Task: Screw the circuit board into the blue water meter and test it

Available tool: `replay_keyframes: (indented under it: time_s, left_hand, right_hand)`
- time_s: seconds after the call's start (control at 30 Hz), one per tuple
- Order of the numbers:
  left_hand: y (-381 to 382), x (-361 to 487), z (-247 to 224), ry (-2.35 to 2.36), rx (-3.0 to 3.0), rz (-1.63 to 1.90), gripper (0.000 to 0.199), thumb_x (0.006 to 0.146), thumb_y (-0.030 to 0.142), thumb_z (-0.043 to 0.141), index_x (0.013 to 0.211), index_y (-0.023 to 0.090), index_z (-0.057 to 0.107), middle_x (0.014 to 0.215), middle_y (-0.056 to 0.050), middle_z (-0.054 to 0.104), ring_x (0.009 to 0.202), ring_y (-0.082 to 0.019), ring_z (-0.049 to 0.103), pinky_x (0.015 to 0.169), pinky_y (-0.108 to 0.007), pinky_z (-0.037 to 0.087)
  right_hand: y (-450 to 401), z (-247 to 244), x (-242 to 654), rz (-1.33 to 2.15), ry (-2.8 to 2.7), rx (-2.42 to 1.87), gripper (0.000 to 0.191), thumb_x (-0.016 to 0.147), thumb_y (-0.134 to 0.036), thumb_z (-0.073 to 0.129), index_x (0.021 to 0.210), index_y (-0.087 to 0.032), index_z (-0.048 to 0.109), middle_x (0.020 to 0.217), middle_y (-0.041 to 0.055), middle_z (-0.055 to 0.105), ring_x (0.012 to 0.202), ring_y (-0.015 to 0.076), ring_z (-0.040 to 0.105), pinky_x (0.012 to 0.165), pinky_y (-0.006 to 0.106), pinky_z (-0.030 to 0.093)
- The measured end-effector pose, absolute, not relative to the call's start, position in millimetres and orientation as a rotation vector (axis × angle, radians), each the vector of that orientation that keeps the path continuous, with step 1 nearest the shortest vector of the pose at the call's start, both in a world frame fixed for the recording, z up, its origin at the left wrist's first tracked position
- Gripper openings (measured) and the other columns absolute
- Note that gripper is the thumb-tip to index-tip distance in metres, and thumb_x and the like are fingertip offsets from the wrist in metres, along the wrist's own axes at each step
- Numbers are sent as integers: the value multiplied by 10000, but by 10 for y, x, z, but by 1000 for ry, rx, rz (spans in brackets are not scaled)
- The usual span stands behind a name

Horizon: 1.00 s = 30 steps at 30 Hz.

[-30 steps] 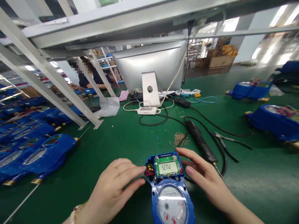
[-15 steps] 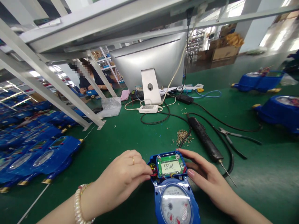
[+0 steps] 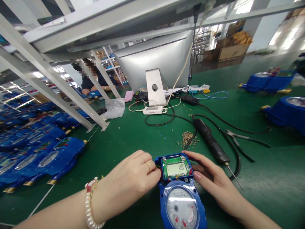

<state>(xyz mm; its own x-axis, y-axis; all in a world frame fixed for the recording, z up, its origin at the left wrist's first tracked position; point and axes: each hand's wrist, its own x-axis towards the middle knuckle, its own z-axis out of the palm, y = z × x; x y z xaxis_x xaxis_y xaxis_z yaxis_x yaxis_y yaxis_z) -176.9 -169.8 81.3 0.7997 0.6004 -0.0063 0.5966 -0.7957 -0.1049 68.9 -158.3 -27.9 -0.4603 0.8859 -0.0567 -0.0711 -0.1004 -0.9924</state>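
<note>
A blue water meter (image 3: 183,203) lies in front of me, its round dial towards me. Its upper housing is uncovered and holds a green circuit board with an LCD screen (image 3: 176,169) reading 0.0. My left hand (image 3: 137,178) is closed in a pinch at the housing's left side, where dark and red wires (image 3: 161,173) show; its fingertips hide what is between them. My right hand (image 3: 214,181) grips the housing's right side, a finger at the top corner and the thumb lower down.
An electric screwdriver (image 3: 211,141), cutting pliers (image 3: 240,141) and a pile of small screws (image 3: 188,139) lie beyond the meter. A monitor (image 3: 154,60) stands behind. More blue meters (image 3: 57,156) fill the left; others (image 3: 286,111) sit right. A person (image 3: 95,79) works across the table.
The screen has gone from letter-like segments to 0.0. My left hand has moved slightly further over the housing's left side, covering more of the wires. My right hand stays on the housing.
</note>
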Motion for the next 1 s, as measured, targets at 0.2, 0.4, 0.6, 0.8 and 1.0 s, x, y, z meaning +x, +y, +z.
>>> replay_keyframes:
  time_s: [0.2,0.4,0.6,0.8,1.0]
  left_hand:
    - [-1699,-1816,709,-1444,-2929,-267,169,927,154,440,968,230,585,788,2,593,720,-164,517,657,-294,386]
    - [-1730,-1722,766,-2053,-2926,-421,158,874,155,563,903,290,639,802,51,616,749,-125,568,678,-235,417]
    - [-1718,-1735,807,-1972,-3013,-524,157,854,161,601,914,286,675,819,45,647,770,-119,592,682,-205,447]
    - [-1737,-1746,793,-1891,-3049,-423,153,856,167,602,902,300,663,823,54,640,788,-120,580,710,-223,445]
    - [-1754,-1709,809,-1314,-3093,-60,192,914,113,420,902,180,600,820,-26,610,776,-187,534,719,-327,436]
  right_hand:
    - [-1588,-252,685,1656,-1445,-923,467,879,-425,516,1312,-297,396,1371,76,432,1130,243,536,1018,446,417]
    - [-1580,-259,681,1652,-1436,-931,474,875,-426,523,1312,-296,397,1381,74,423,1127,243,539,1023,452,412]
    - [-1585,-257,688,1632,-1433,-931,462,873,-419,527,1302,-290,413,1378,74,423,1120,244,538,1014,450,417]
    - [-1594,-259,688,1639,-1432,-928,461,875,-419,525,1303,-297,407,1371,67,430,1116,240,537,1011,446,417]
    - [-1620,-274,705,1645,-1438,-920,456,882,-409,520,1308,-302,398,1372,63,433,1108,230,542,1011,434,420]
